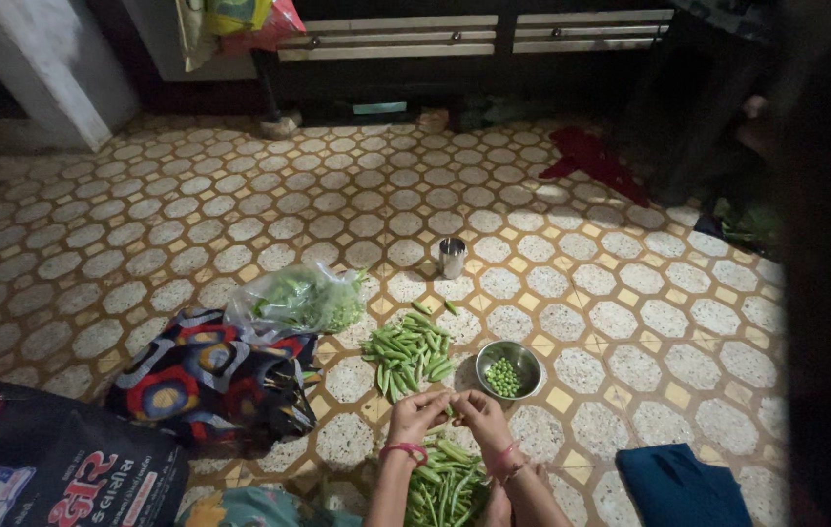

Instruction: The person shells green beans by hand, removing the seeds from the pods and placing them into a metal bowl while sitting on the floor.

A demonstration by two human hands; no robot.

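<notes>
Steel bowl (509, 369) of shelled peas: landmark. Just below-left, left hand (417, 415) and right hand (480, 414) pinch one pod (451, 410); split along seam, thumbs steady.

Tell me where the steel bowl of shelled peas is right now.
In the head view, the steel bowl sits on the tiled floor, right of the pea pod pile and just beyond the right hand.
</notes>
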